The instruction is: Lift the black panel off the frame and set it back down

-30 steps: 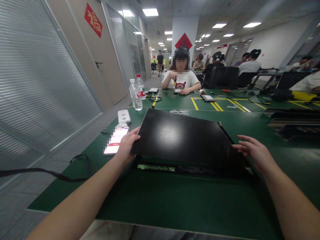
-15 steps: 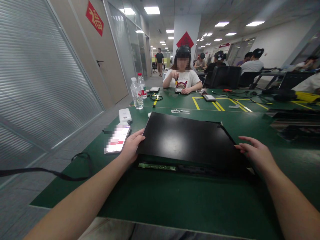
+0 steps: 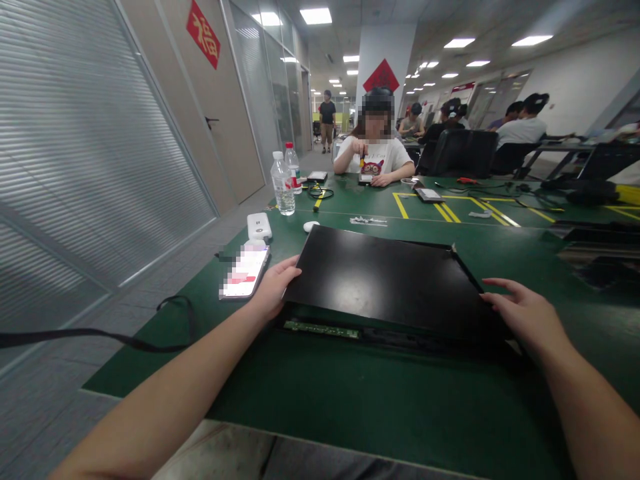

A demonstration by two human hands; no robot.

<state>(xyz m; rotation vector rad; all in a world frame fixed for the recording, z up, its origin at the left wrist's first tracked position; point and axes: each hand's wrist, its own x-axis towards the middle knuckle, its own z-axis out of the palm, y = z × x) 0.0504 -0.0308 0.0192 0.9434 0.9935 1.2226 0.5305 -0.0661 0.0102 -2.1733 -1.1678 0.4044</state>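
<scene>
A large glossy black screen panel (image 3: 385, 280) lies tilted over a dark tray-like frame, its left side raised. Along the frame's near side a narrow green circuit board (image 3: 320, 329) shows beneath the panel. My left hand (image 3: 275, 287) pinches the panel's left edge, thumb on top and the other fingers mostly hidden. At the right edge, my right hand (image 3: 525, 310) has its thumb side against the panel, with one finger stretched out above; its grip underneath is hidden.
A lit phone (image 3: 247, 272), a white power bank (image 3: 259, 227) and two bottles (image 3: 283, 183) stand left on the green table (image 3: 380, 407). Dark panels (image 3: 600, 250) lie at right. Opposite, a co-worker (image 3: 375, 157) handles a small device. A black strap (image 3: 115, 339) hangs off the left side.
The whole view has shifted slightly, so everything appears a little further right. Both hands stay at the panel's edges, and the panel keeps nearly the same tilt.
</scene>
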